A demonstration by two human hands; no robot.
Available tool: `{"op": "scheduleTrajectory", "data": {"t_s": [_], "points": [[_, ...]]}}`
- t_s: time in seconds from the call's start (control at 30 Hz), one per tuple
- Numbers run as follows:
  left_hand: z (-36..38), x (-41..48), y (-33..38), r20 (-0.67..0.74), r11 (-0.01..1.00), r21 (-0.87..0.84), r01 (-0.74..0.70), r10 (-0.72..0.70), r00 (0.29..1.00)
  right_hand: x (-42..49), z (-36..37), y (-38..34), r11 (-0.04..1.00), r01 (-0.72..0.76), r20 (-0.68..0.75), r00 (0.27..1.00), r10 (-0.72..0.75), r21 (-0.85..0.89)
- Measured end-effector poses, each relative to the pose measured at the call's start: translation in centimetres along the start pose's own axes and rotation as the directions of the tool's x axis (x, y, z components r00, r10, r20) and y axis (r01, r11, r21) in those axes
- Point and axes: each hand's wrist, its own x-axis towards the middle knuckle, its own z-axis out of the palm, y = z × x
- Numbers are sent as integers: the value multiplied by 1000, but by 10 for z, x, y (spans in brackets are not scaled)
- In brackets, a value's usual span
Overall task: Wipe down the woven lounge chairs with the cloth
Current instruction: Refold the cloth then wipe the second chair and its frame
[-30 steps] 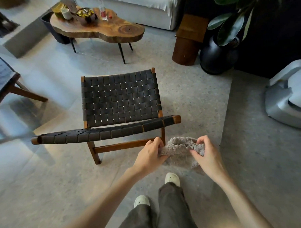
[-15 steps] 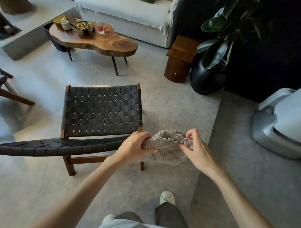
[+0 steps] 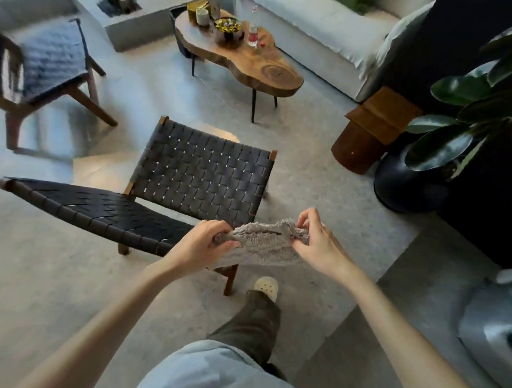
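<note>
On the grey speckled floor (image 3: 307, 189): woven lounge chair (image 3: 203, 174) at centre, second chair (image 3: 50, 59) at ten o'clock, slab coffee table (image 3: 253, 66) at twelve, stump stool (image 3: 364, 142) and black planter (image 3: 406, 187) at two.

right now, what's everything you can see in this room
woven lounge chair: one, black on wood frame, centre
second chair: one, blurred, dark wood frame, upper left
cloth: one, grey, held between both hands
coffee table: one, brown wood slab, top centre
bowl: one, dark, on the table
cup: one, pale, on the table
bottle: one, clear, on the table
sofa: one, pale, top right
stool: one, brown wood, right of table
potted plant: one, black pot, right
appliance: one, pale, lower right
shoe: one, cream, bottom centre
left hand: grips cloth's left end
right hand: pinches cloth's right end
</note>
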Motion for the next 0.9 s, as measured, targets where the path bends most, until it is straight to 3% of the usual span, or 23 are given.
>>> {"op": "scheduleTrajectory", "data": {"t_s": [0.13, 0.33, 0.5, 0.6, 0.7, 0.83, 0.9], "points": [[1, 20, -19, -55, 984, -84, 157, -162, 985, 58, -7, -1, 993, 74, 142, 988, -60, -95], [1, 45, -24, -148, 889, -213, 406, -440, 886, 139, -17, -6, 970, 201, 349, 926, -142, -140], [-2, 41, -21, -247, 788, -313, 531, -607, 755, 193, -14, -27, 932, 336, 485, 842, -234, -134], [6, 23, -19, -320, 728, -351, 589, -684, 655, 218, 1, -48, 882, 458, 594, 742, -310, -111], [23, 1, -6, -384, 640, -449, 623, -768, 513, 232, 18, -71, 798, 600, 710, 586, -390, -57], [60, -15, 32, -398, 415, -627, 659, -898, 186, 237, 36, -88, 640, 766, 832, 322, -453, 53], [81, -13, 58, -378, 323, -680, 658, -924, 62, 237, 40, -90, 546, 831, 847, 208, -489, 111]]}}
